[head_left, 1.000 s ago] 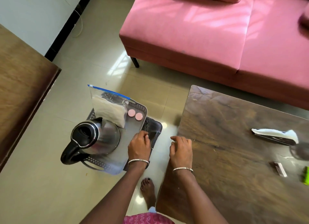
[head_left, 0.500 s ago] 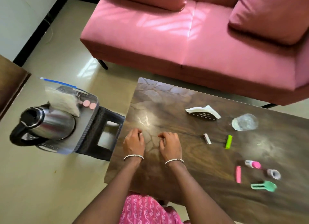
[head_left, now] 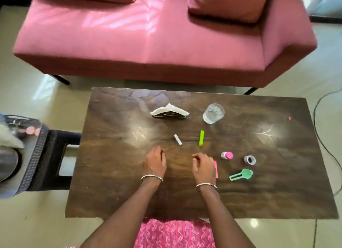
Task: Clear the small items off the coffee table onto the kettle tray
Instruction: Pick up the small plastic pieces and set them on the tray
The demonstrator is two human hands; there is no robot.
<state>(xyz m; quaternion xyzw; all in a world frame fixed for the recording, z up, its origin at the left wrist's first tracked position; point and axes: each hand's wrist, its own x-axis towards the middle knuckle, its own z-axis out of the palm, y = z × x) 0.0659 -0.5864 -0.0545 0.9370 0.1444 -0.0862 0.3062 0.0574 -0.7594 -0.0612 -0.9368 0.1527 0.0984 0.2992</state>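
Over the dark wooden coffee table (head_left: 114, 173), my left hand (head_left: 155, 163) and my right hand (head_left: 203, 166) hover side by side with fingers curled, holding nothing. Small items lie ahead and to the right: a white stick (head_left: 177, 139), a green stick (head_left: 201, 138), a pink stick (head_left: 216, 169) right beside my right hand, a pink-capped bottle (head_left: 227, 155), a small grey cup (head_left: 249, 159) and a green scoop (head_left: 241, 174). The kettle tray (head_left: 34, 155) sits at the far left on a black stool, holding two pink discs (head_left: 33, 130); the kettle (head_left: 7, 162) is cut off by the frame edge.
A napkin holder (head_left: 169, 113) and a clear glass (head_left: 213, 113) stand at the back of the table. A pink sofa (head_left: 148, 34) runs behind it. A cable (head_left: 322, 136) trails on the floor at the right. A tiny pink scrap (head_left: 289, 118) lies near the table's right edge.
My view has swung right from the tray to the table. Both hands have moved from the tray and table's left edge to the table's middle, near the small items.
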